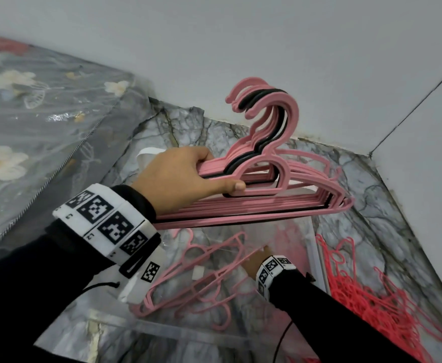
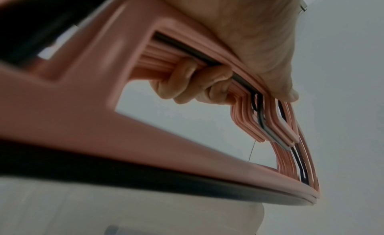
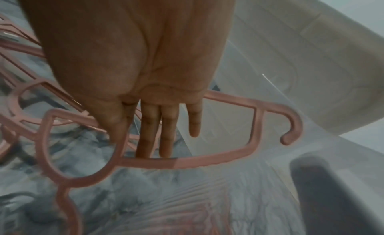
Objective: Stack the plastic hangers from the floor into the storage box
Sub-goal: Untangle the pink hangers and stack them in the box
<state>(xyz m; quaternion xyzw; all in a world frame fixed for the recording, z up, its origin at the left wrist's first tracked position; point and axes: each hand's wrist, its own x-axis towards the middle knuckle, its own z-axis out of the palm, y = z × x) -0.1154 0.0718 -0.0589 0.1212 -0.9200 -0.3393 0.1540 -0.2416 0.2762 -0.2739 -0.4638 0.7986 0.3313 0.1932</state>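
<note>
The left hand (image 1: 180, 174) is curled round a bundle of hangers (image 1: 267, 184), thumb under the lower bar and fingers (image 2: 187, 84) wrapped through the opening below the necks; it holds the bundle in the air above the floor, hooks pointing up toward the wall. The bundle is mostly pale pink with a few black hangers sandwiched in it. The right hand (image 3: 145, 66) reaches down low with its fingers straight and spread, fingertips (image 3: 166, 140) lying against one loose pink hanger (image 3: 207, 163) on the floor; whether the thumb pinches that hanger I cannot tell.

The bed (image 1: 36, 121), covered in a grey flowered sheet, fills the left side. The floor (image 1: 387, 195) is grey marble-patterned and meets the white wall (image 1: 214, 48) in a corner. The storage box (image 1: 313, 247), clear-walled with a white rim, sits on the floor below the held bundle, with the right hand over it or just beside it. A heap of bright red hangers (image 1: 371, 292) lies to the right of the box. Several loose pale pink hangers (image 1: 188, 279) lie spread flat beneath the left forearm.
</note>
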